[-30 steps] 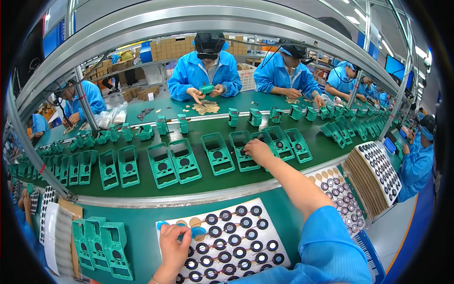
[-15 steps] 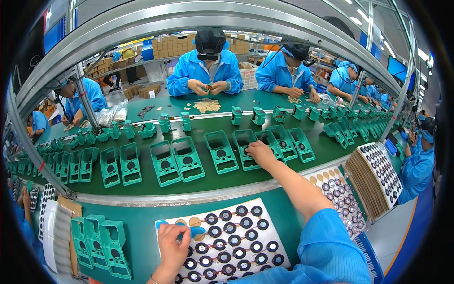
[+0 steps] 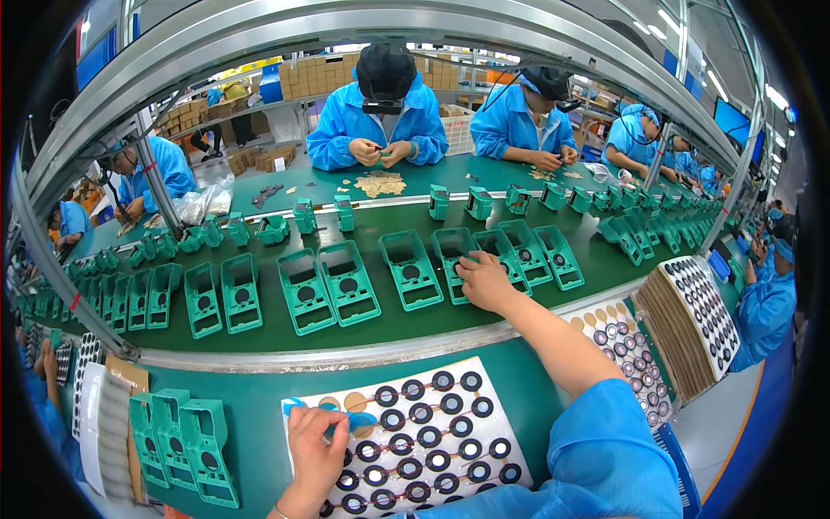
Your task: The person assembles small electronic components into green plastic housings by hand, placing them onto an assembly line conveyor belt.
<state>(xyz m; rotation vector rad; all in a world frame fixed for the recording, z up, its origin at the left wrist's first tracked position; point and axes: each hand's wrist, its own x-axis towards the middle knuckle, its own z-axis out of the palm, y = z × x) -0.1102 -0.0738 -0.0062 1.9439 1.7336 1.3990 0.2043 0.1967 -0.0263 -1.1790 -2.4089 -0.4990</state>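
Note:
My left hand (image 3: 316, 454) is over the upper left corner of a white sheet (image 3: 494, 368) bearing rows of round black speakers (image 3: 419, 413) with thin wires. Its thumb and fingers are pinched together at a piece of blue film (image 3: 361, 420), which shows on both sides of the fingertips. Stretched out over the belt, my right hand (image 3: 486, 284) has its fingers bent down into an open green plastic housing (image 3: 451, 242). Whatever those fingertips hold is hidden inside it. Neighbouring green housings (image 3: 411, 275) have a round black part inside.
Three green housings (image 3: 206, 450) lie at the near left. On the right are a tray of round parts (image 3: 635, 368) and a tall stack of sheets (image 3: 683, 320). Small green parts (image 3: 480, 203) line the belt (image 3: 259, 346). Co-workers (image 3: 380, 130) sit across it, beneath a metal frame.
The green housings on the belt have shifted slightly to the right, and my right hand has moved along with them. My left hand has stayed in place.

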